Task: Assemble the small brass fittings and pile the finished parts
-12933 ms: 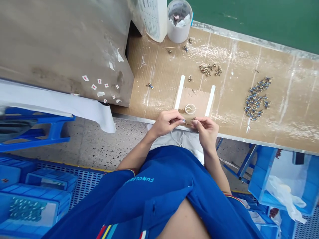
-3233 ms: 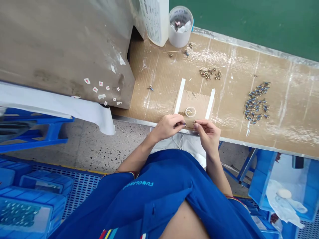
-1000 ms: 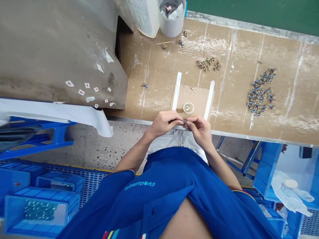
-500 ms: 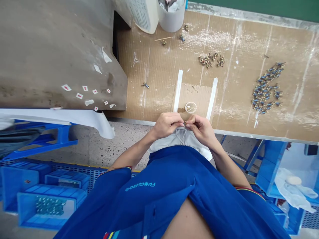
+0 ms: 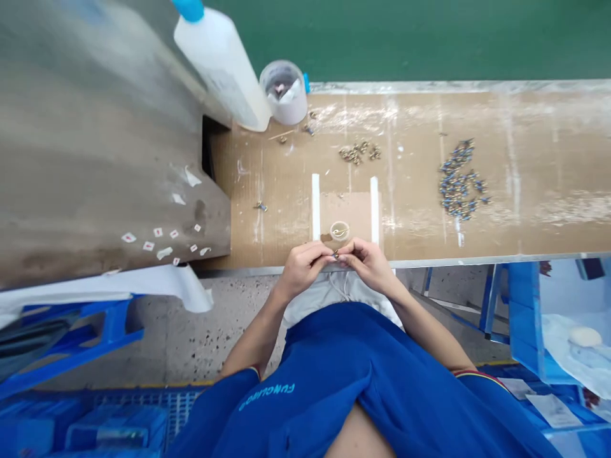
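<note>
Glossy brown benchtop (image 5: 415,226) with small metal pieces (image 5: 457,188), speckled floor (image 5: 191,343) below.

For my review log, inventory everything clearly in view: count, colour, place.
bench: 1, brown, across the middle
green surface: 1, green, beyond bench
metal housing: 1, grey-brown, left
bottle: 1, white, blue cap, far left of bench
tub: 1, whitish, right of bottle
piled pieces: many, blue and gold, right
clustered pieces: several, gold, mid-bench
dish: 1, pale, near bench edge
strips: 2, white, flanking dish
bins: several, blue, lower corners
small piece: 1, gold, nearer than dish
shirt: 1, blue, bottom centre
left hand: 1, bare, at small piece
right hand: 1, bare, at small piece
</note>
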`<state>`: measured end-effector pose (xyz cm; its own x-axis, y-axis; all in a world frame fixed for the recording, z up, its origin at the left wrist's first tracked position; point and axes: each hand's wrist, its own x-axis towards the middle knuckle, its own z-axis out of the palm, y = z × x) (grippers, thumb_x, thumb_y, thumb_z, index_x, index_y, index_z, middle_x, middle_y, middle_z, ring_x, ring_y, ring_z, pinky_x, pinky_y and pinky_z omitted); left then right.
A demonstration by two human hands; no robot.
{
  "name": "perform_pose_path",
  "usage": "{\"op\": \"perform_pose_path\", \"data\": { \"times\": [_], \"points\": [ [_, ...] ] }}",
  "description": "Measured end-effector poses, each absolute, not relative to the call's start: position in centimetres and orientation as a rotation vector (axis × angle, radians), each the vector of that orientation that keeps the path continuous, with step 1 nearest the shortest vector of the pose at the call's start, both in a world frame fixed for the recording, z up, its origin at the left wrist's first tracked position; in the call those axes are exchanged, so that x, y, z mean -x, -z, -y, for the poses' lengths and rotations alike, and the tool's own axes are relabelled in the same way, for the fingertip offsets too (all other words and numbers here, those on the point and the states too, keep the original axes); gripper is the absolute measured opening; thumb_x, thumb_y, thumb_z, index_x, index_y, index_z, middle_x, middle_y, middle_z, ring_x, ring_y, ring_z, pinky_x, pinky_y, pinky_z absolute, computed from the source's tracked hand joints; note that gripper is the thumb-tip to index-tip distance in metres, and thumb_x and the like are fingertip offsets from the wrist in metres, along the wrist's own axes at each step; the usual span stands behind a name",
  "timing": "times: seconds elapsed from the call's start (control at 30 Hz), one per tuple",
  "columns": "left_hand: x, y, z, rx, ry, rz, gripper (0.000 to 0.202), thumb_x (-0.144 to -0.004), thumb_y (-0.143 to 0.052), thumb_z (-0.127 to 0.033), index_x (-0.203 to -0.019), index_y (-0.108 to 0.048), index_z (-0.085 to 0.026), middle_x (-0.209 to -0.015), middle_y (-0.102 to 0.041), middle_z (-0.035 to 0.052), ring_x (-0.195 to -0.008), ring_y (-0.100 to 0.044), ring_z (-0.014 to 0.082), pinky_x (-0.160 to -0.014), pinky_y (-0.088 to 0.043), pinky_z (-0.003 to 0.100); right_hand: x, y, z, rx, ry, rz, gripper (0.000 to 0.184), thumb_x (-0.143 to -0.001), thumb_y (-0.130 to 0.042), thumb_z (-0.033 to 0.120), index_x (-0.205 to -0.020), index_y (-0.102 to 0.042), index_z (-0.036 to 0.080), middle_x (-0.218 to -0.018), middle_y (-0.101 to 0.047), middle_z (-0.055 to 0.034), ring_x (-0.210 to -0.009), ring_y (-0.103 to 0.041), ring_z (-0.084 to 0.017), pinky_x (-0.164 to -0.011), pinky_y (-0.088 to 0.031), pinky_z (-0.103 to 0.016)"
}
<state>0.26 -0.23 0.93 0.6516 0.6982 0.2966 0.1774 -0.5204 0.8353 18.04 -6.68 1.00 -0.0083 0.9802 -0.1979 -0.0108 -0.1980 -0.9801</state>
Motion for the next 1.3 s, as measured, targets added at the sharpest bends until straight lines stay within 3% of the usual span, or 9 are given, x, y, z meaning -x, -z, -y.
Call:
{"op": "perform_pose_path", "data": {
  "times": [0.13, 0.27, 0.4, 0.53, 0.7, 0.77, 1.0, 1.13, 1.3],
  "points": [
    [1.4, -2.3, -0.3, -1.973, -0.773, -0.764, 0.02, -0.097, -0.061, -0.031, -0.1, -0.073, -0.015, -0.078, -0.073, 0.0035, -0.06, -0.064, 0.0102, -0.056, -0.05, 0.019, -21.5, -1.8, 7.6, 1.445, -1.19, 1.027, 0.03, -0.085, -0.07, 0.05, -0.08, -0.067, 0.02, -0.067, -0.068, -0.0006, -0.059, -0.064, -0.014, -0.059, -0.055, -0.028],
    [4.5, -3.2, -1.4, -1.942, -0.813, -1.185, 0.018, -0.092, -0.063, -0.03, -0.088, -0.076, -0.017, -0.081, -0.077, 0.0037, -0.072, -0.071, 0.0146, -0.066, -0.055, 0.023, -29.6, -2.1, 9.5, 1.788, -0.514, 0.813, 0.026, -0.077, -0.074, 0.045, -0.08, -0.069, 0.02, -0.078, -0.072, -0.003, -0.072, -0.068, -0.017, -0.074, -0.057, -0.034],
    [5.2, -4.7, -3.7, -2.006, -0.817, -1.298, 0.023, -0.09, -0.06, -0.034, -0.081, -0.074, -0.019, -0.072, -0.074, 0.0021, -0.065, -0.067, 0.0153, -0.061, -0.052, 0.025, -37.2, -1.5, 10.2, 1.948, -0.044, 0.494, 0.017, -0.07, -0.07, 0.033, -0.077, -0.068, 0.018, -0.076, -0.07, -0.0045, -0.074, -0.065, -0.019, -0.079, -0.056, -0.037],
    [1.4, -6.4, -8.0, -2.22, -0.682, -1.209, 0.022, -0.093, -0.057, -0.033, -0.088, -0.074, -0.02, -0.086, -0.076, 0.0033, -0.071, -0.065, 0.0157, -0.071, -0.053, 0.027, -39.5, -1.0, 9.8, 1.988, -0.036, 0.405, 0.016, -0.063, -0.065, 0.028, -0.074, -0.066, 0.017, -0.072, -0.066, -0.0053, -0.067, -0.061, -0.019, -0.074, -0.054, -0.037],
    [-6.2, -5.8, -15.3, -2.476, -0.396, -1.063, 0.026, -0.094, -0.05, -0.013, -0.109, -0.071, -0.018, -0.11, -0.072, 0.0086, -0.101, -0.067, 0.0205, -0.094, -0.051, 0.034, -39.4, -0.6, 10.1, 1.921, -0.026, 0.436, 0.028, -0.057, -0.066, 0.036, -0.078, -0.063, 0.018, -0.072, -0.064, -0.0038, -0.067, -0.06, -0.019, -0.074, -0.053, -0.037],
    [-8.7, -5.0, -17.3, -2.539, -0.24, -1.048, 0.026, -0.09, -0.057, -0.011, -0.112, -0.07, -0.017, -0.119, -0.067, 0.0108, -0.105, -0.066, 0.0227, -0.095, -0.05, 0.036, -39.6, -0.3, 10.4, 1.911, -0.004, 0.451, 0.03, -0.057, -0.064, 0.039, -0.08, -0.063, 0.019, -0.073, -0.065, -0.0043, -0.069, -0.061, -0.019, -0.074, -0.053, -0.037],
    [-10.7, -4.0, -18.3, -2.635, -0.053, -0.992, 0.008, -0.088, -0.059, -0.011, -0.092, -0.066, -0.014, -0.107, -0.064, 0.0115, -0.098, -0.063, 0.0235, -0.09, -0.048, 0.035, -39.9, 0.1, 11.0, 1.997, 0.03, 0.536, 0.031, -0.062, -0.058, 0.044, -0.08, -0.064, 0.018, -0.075, -0.067, -0.0067, -0.068, -0.062, -0.021, -0.073, -0.054, -0.039],
    [-8.7, -4.2, -17.2, -2.622, -0.14, -1.002, 0.015, -0.09, -0.052, -0.009, -0.085, -0.065, -0.014, -0.096, -0.067, 0.0106, -0.093, -0.063, 0.0229, -0.088, -0.047, 0.035, -39.7, -0.2, 11.0, 2.038, 0.069, 0.567, 0.029, -0.063, -0.055, 0.043, -0.077, -0.063, 0.019, -0.072, -0.067, -0.0065, -0.065, -0.061, -0.02, -0.069, -0.053, -0.036],
    [-3.4, -5.2, -14.8, -2.301, -0.411, -1.081, 0.007, -0.088, -0.062, -0.013, -0.093, -0.068, -0.015, -0.095, -0.072, 0.0066, -0.085, -0.065, 0.0174, -0.085, -0.051, 0.03, -39.4, -0.5, 11.0, 2.056, 0.102, 0.587, 0.027, -0.059, -0.052, 0.043, -0.072, -0.06, 0.021, -0.069, -0.065, -0.0074, -0.064, -0.062, -0.023, -0.068, -0.053, -0.04]
  ]
}}
